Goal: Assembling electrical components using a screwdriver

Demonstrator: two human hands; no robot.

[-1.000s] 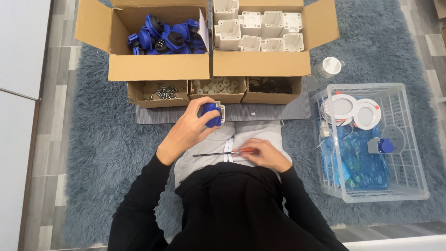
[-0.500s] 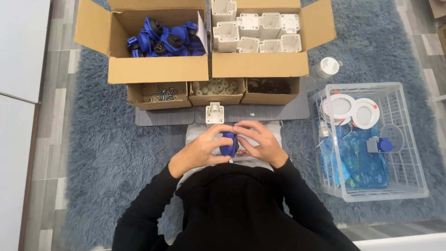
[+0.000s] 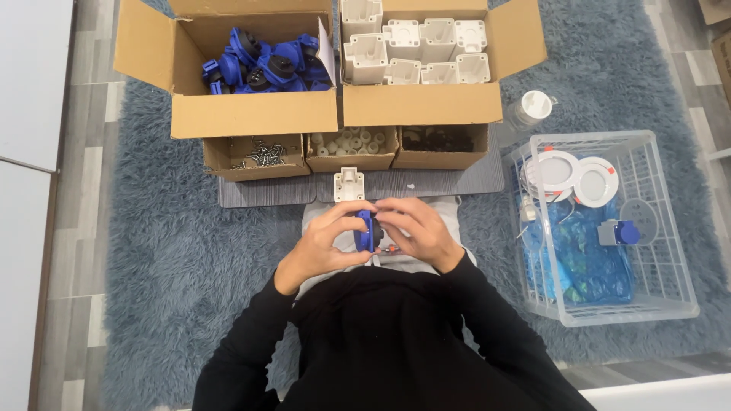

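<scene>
My left hand [image 3: 320, 245] and my right hand [image 3: 415, 230] meet over my lap and together hold a small blue plastic part [image 3: 366, 230] between their fingertips. A reddish tool handle [image 3: 392, 248] peeks out under my right hand. Just beyond the hands a white plastic housing [image 3: 349, 183] lies on the grey mat [image 3: 426, 183].
Beyond the mat stand a cardboard box of blue parts [image 3: 259, 61], a box of white housings [image 3: 426, 46], and three small boxes with screws [image 3: 259, 154], white pieces [image 3: 352, 143] and dark pieces [image 3: 440, 140]. A clear crate [image 3: 670, 251] with round white fixtures and blue bags sits right.
My left hand brought the blue part from above the mat down to my lap, and my right hand came up to grip it too. The white housing now lies uncovered on the mat.
</scene>
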